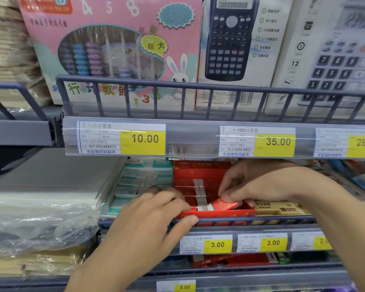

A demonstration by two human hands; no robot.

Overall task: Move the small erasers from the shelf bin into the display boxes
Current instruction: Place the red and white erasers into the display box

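Note:
A red display box [200, 175] sits on the middle shelf, open at the top, with red packs and a white strip inside. My right hand [255, 182] reaches into it from the right and pinches a small red-wrapped eraser [223, 204] near the box's front right corner. My left hand [156, 216] grips the box's front left edge, thumb on the front wall and fingers curled over the rim. A box of teal-and-white erasers [143, 180] stands to the left, a gold box [280, 208] to the right.
A grey shelf rail [240, 221] with yellow price tags runs in front of the boxes. The shelf above, close overhead, carries a pink abacus box [114, 49] and calculator boxes [236, 49]. Plastic-wrapped stock [40, 218] lies at the left. More red packs [230, 260] sit on the shelf below.

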